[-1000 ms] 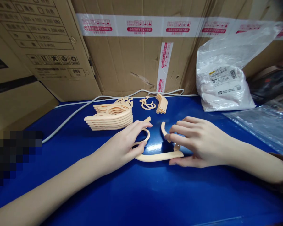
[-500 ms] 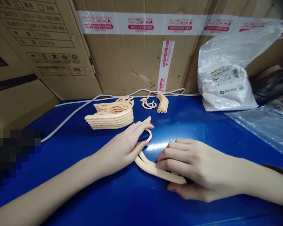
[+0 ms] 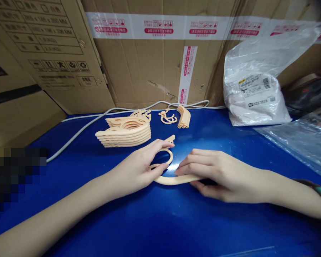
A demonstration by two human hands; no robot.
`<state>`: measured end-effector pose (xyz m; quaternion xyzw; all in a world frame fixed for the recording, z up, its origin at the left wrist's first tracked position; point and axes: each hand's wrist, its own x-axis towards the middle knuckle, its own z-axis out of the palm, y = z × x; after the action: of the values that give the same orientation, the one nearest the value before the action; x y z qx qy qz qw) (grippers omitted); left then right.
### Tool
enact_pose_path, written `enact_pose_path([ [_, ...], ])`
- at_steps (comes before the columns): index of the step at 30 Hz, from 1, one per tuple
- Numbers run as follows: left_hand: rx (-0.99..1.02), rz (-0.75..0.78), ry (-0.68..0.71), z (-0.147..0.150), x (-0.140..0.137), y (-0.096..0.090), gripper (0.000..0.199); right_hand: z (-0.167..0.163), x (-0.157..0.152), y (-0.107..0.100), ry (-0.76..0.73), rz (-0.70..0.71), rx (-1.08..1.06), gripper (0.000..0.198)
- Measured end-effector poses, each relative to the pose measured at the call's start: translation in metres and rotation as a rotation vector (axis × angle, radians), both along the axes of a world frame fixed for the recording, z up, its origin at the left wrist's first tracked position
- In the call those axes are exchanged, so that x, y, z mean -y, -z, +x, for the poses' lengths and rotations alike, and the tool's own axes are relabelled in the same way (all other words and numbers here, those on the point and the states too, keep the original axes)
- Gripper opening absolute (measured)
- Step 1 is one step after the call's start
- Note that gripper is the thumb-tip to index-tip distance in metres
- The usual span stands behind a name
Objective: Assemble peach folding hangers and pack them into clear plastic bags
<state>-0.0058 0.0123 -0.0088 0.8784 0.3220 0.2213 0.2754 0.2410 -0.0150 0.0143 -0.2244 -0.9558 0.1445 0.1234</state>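
Observation:
A beige plastic folding hanger lies low over the blue table between my hands. My left hand grips its middle part, with fingers and thumb around a curved loop, and a small end piece shows past the fingertips. Around the hanger's long curved arm, at its right end, my right hand is closed; the fingers hide that end. Behind my left hand stands a neat stack of folded beige hangers. Farther back, several loose beige hooks lie beside a bundle of curved beige pieces.
Cardboard boxes form a wall behind the blue table. A white cable runs along the back. At the right are a white plastic bag with a label and a clear plastic sheet.
My right hand has moved up and away from me, swinging the hanger's arm from a downward slant to nearly level. My left hand stays almost where it was.

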Motion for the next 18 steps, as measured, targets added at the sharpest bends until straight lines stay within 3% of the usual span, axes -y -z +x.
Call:
enact_pose_path([
  [6, -0.051, 0.029, 0.011, 0.0, 0.004, -0.005, 0.039, 0.007, -0.013, 0.005, 0.101, -0.079, -0.089, 0.025],
  [13, -0.059, 0.036, 0.022, 0.0, 0.007, -0.008, 0.036, 0.01, -0.017, 0.004, 0.093, -0.092, -0.062, 0.021],
  [18, 0.011, 0.066, 0.038, 0.0, 0.004, -0.006, 0.034, 0.011, -0.02, 0.002, 0.082, 0.022, -0.007, 0.023],
])
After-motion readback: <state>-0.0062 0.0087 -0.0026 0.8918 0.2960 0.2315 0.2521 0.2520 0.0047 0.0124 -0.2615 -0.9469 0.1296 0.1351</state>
